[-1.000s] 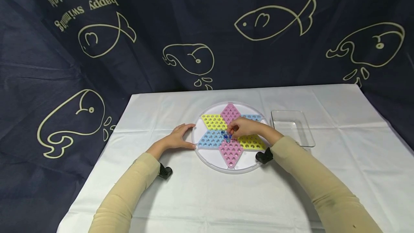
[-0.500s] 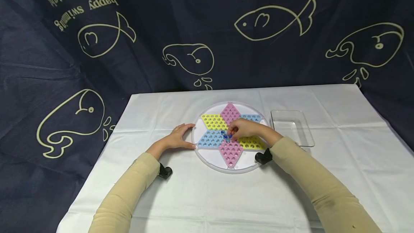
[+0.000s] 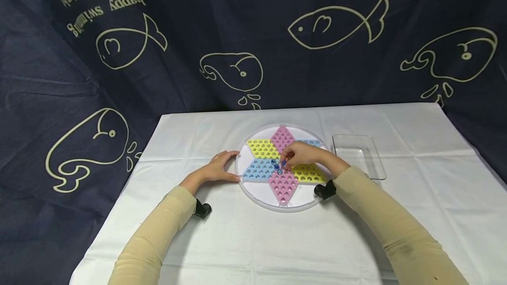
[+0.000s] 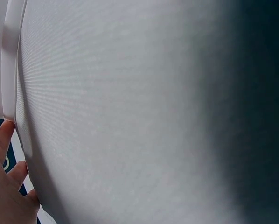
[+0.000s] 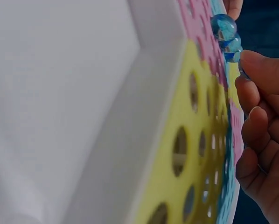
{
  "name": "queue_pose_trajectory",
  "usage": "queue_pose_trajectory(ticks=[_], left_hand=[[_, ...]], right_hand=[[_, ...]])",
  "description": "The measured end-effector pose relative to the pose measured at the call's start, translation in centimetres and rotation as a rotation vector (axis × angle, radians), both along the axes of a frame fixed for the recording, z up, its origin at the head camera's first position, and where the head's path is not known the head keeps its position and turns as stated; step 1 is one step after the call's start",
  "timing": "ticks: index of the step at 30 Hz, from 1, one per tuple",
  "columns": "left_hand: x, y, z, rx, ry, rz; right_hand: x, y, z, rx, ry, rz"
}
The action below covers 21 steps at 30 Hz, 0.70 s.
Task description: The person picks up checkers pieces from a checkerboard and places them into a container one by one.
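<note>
At far left, a beige sleeve (image 3: pixel 152 236) with a black wrist device (image 3: pixel 203 210) runs up over the white cloth (image 3: pixel 222 250) to the left hand (image 3: pixel 215 169); its thumb and fingers are spread, open rather than wrapped round anything, their tips touching the left rim of the round game board (image 3: pixel 253 193); the board lies flat, its star of pink, yellow and blue points pitted with holes; towards its middle, where the blue left point and the pink near point come together, three blue glass marbles (image 3: pixel 276 167) sit in a short slanting row; just right of them the right hand (image 3: pixel 302 154) is over the board, thumb and forefinger pinching another blue marble (image 3: pixel 284 163), the other fingers curled in; right of the board and near it, a clear box (image 3: pixel 375 162) rests on the cloth; behind everything hangs a navy curtain (image 3: pixel 182 82) printed with whales and fish
</note>
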State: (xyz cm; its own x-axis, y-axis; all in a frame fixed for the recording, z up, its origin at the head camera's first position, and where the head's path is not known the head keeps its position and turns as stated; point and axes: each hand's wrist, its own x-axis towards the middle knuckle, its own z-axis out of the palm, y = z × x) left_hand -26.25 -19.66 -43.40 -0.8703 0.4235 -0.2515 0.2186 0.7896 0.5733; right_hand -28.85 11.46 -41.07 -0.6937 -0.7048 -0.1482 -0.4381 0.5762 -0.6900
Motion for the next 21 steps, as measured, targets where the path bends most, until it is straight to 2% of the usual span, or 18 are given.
queue_pose_trajectory(ticks=[12,21], left_hand=[[-0.2,0.0,-0.1,0.007,0.007,-0.010],[0.0,0.0,0.1,0.004,0.001,-0.009]], right_hand=[[-0.6,0.9,1.2,-0.026,0.032,0.000],[-0.6,2.0,2.3,-0.025,0.040,-0.049]])
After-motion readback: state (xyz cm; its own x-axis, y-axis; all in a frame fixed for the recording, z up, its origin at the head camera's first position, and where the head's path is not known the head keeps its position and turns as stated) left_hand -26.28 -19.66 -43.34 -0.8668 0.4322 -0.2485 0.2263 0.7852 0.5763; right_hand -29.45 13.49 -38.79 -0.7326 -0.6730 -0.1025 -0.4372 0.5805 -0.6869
